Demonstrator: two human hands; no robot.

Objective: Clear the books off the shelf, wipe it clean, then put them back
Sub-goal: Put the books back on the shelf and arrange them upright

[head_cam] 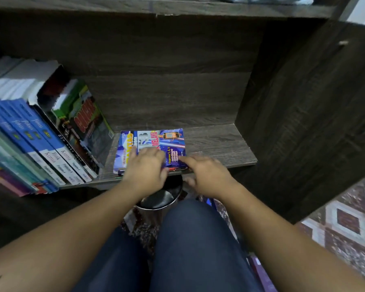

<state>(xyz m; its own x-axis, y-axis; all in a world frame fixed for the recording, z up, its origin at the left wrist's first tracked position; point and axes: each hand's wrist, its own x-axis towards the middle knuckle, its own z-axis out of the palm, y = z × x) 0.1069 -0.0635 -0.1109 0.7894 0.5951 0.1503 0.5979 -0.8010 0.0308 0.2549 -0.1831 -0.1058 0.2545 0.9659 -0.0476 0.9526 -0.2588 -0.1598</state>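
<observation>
1. Books in a flat stack (156,142), a blue cover on top, lie at the front edge of the shelf (219,144), about midway along it. They seem placed within easy reach for lifting or squaring up, though which one cannot be told.
2. The left hand (145,171) rests palm-down on the top cover, fingers spread and only slightly bent. It presses rather than clutches, probably to steady the pile.
3. The right hand (207,175) meets the pile's front right corner, fingers stretched out and tips touching the cover. Its thumb hangs below the shelf's front edge, gripping nothing visible.
4. A row of books (51,140) stands tilted at the shelf's left end, spines outward, just beside the pile.
5. A dark round bin (160,197) sits under the front edge by the knees. A cabinet door (314,112) stands open at the right end, above a patterned rug (346,218).
</observation>
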